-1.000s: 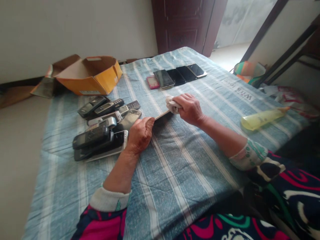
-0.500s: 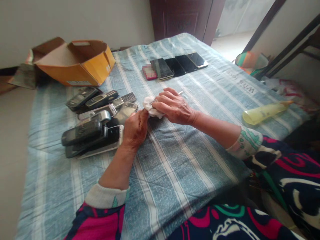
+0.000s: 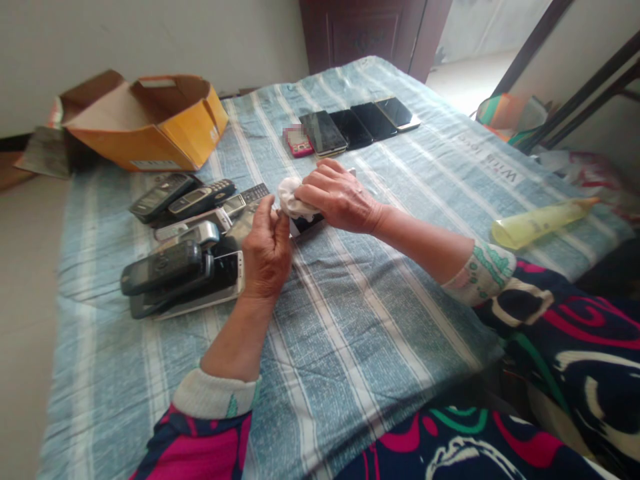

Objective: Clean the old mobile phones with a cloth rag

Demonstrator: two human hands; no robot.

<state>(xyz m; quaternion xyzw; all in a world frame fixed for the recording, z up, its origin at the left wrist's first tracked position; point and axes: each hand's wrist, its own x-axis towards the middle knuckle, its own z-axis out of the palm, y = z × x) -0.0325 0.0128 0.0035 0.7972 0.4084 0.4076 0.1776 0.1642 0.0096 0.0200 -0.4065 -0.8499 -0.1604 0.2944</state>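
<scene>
My right hand point(image 3: 343, 199) is closed around a bunched white cloth point(image 3: 291, 195) and presses it onto a dark-faced smartphone point(image 3: 306, 227). Most of that phone is hidden under the cloth and the hand; a dark strip shows at its near side. At the phone's left end is my left hand point(image 3: 267, 252), closed on it with the thumb raised near the cloth. Just left of this hand lies a pile of old phones, among them a black flip phone point(image 3: 163, 267), a white smartphone point(image 3: 227, 277) and a dark keypad phone point(image 3: 201, 199).
Beyond my hands, several dark smartphones point(image 3: 324, 132) lie in a row beside a small pink phone point(image 3: 299, 142). An open yellow cardboard box point(image 3: 175, 143) stands at the back left. A yellowish bottle point(image 3: 543, 222) lies at the right on the striped tablecloth point(image 3: 350, 320).
My right hand and the cloth have shifted slightly up and left along the phone. My left thumb has lifted, and more of the phone's dark face shows.
</scene>
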